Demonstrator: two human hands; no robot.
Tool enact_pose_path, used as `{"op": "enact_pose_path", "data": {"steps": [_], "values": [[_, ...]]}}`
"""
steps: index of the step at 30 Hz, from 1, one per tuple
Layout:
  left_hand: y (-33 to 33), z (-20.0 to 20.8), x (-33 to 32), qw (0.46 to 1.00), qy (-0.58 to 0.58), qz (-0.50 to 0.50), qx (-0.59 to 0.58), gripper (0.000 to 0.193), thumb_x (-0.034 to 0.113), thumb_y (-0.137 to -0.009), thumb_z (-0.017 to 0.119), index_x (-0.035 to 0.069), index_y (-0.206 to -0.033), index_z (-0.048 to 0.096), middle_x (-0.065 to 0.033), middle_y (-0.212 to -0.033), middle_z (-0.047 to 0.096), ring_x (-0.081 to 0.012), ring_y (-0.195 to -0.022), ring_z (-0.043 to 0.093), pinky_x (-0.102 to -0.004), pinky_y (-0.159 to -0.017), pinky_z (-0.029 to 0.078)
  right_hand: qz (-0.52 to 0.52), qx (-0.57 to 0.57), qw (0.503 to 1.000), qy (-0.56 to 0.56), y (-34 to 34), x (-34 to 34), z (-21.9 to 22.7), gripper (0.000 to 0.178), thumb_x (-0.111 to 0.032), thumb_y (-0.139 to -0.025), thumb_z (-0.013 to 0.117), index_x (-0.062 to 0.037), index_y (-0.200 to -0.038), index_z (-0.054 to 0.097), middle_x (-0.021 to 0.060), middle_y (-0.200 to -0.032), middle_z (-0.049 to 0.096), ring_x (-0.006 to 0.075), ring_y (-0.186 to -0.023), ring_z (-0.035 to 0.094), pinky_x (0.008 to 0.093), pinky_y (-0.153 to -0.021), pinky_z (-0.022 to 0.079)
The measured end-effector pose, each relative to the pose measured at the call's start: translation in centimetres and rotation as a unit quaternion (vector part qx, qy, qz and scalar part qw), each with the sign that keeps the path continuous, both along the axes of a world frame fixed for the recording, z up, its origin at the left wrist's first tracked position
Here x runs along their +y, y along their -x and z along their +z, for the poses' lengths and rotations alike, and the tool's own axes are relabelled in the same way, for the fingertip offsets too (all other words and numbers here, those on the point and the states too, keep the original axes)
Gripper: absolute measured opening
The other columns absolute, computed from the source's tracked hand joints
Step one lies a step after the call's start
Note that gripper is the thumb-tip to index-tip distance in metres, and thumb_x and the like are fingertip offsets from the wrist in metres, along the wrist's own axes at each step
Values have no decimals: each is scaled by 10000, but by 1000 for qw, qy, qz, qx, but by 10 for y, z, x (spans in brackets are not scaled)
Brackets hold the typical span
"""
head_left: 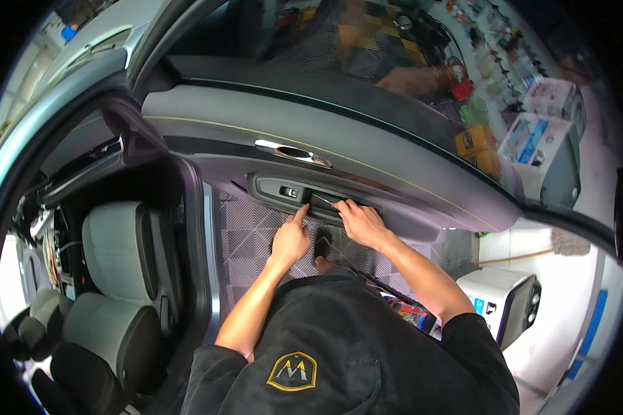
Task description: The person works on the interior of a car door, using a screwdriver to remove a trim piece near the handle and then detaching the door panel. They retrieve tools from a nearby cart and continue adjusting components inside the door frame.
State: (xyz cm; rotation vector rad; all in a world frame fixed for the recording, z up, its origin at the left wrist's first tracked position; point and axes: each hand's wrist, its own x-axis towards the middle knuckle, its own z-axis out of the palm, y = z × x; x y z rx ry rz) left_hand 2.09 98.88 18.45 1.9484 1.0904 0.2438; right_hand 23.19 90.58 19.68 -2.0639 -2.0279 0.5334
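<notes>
The inside of an opened car door (235, 107) spans the view in front of me. Its armrest carries a dark trim panel (266, 188) with a window switch (289, 192) and a recessed pull pocket. My left hand (292, 241) has its index finger extended onto the panel's near edge beside the pocket, its other fingers curled loosely and nothing visible in them. My right hand (361, 223) is closed on a slim, light-coloured tool (322, 200), whose thin end points left into the pocket. The tool's grip is hidden by the fingers. Above the panel sits the chrome door handle (303, 155).
On the left, the doorway frames a grey and black car seat (118, 252). A patterned tile floor (246, 242) lies below the door. White and black box-shaped equipment (498, 301) stands at my right. The window glass (291, 62) slopes across the top with bottles and boxes beyond or reflected.
</notes>
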Motion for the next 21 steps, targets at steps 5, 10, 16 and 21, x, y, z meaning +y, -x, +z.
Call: {"op": "enact_pose_path", "data": {"steps": [5, 10, 16, 21], "values": [[38, -27, -35, 997, 49, 62, -18, 532, 104, -880, 540, 45, -1406, 483, -262, -1125, 622, -427, -1070, 618, -505, -945, 490, 38, 30, 999, -11, -11, 0, -11, 377, -57, -900, 537, -80, -1277, 537, 163, -1050, 594, 396, -872, 672, 507, -742, 553], [61, -42, -52, 987, 100, 124, 7, 499, 119, -895, 524, 21, -1383, 506, -234, -1144, 627, -392, -1099, 613, -473, -966, 480, 84, -5, 996, -4, -28, 1, -16, 458, -26, -867, 548, -91, -1320, 549, 163, -1068, 560, 385, -907, 659, 496, -763, 557], [68, -24, -41, 982, 124, 141, 1, 486, 118, -897, 531, 16, -1372, 520, -222, -1176, 638, -357, -1096, 630, -447, -966, 485, 60, -9, 998, -13, -27, -2, -14, 414, -83, -917, 545, -113, -1330, 549, 181, -1067, 613, 406, -843, 670, 499, -730, 568], [68, -1, -24, 986, 111, 122, -17, 418, 129, -893, 554, 12, -1292, 597, -234, -1125, 670, -369, -1027, 661, -453, -934, 504, 40, 19, 999, -18, -20, 5, -9, 329, -134, -974, 521, -115, -1300, 558, 195, -972, 646, 434, -758, 671, 522, -675, 567]]}}
